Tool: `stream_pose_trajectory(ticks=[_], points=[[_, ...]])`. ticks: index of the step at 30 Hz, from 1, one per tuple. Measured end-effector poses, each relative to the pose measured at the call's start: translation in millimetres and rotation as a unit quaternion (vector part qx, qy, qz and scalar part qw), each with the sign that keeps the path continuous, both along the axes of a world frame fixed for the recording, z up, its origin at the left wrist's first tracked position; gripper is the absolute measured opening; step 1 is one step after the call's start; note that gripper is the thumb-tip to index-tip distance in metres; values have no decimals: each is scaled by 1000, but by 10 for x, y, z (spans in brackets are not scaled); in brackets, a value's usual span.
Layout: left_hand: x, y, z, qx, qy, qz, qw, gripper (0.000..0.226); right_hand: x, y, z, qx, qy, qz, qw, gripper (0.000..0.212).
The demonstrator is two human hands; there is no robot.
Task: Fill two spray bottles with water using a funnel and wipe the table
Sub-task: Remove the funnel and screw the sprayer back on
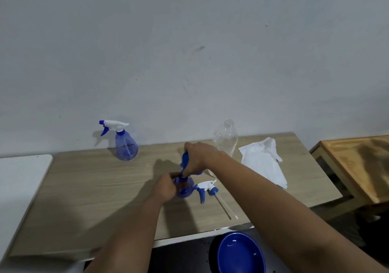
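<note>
Pale grey wall fills the upper frame above a wood-grain table [84,199] that spans the lower half. At centre, the left hand [165,188] wraps its fingers round the body of an uncapped blue spray bottle [186,189] standing on the table, while the right hand [199,157] grasps a blue funnel [185,160] seated in the bottle's neck. Just right of the bottle lies its trigger sprayer head [207,187], dip tube pointing toward lower right. A second spray bottle [125,146], capped, stands upright at upper left near the wall. Behind the right hand stands a clear plastic bottle [226,138], with a white cloth [263,163] spread beside it. Below the table's edge sits a blue bowl [240,253].
</note>
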State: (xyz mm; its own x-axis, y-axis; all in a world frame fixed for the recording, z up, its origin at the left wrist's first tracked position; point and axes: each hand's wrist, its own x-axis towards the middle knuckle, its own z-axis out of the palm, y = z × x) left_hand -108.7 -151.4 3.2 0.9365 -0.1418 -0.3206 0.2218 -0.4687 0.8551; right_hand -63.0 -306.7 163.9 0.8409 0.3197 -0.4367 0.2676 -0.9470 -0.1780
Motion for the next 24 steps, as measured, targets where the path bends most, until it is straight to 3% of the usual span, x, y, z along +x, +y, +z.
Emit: stream_pose_trajectory(ticks=[3,5,10,12,15,20,24], points=[[-23,-4,112,8,-14,-12,1000,35,40,-123,81,52,11,-77,996,76],[-38,8,124,2,-13,-10,1000,31,29,-171,24,114,24,-135,984,74],[-104,62,127,-19,-37,-10,999,19,-61,-241,-444,327,93,-301,891,87],[-104,81,78,-19,-38,-2,999,21,-76,-255,-679,370,74,-337,863,78],[-115,82,31,-12,-58,9,998,23,-77,-269,-1023,370,19,-361,856,64],[-114,65,3,-7,-76,13,997,20,-66,-223,-1417,368,11,-373,851,70],[-86,85,-41,-23,-80,2,997,27,-30,-201,-1592,335,-1,-359,871,72]])
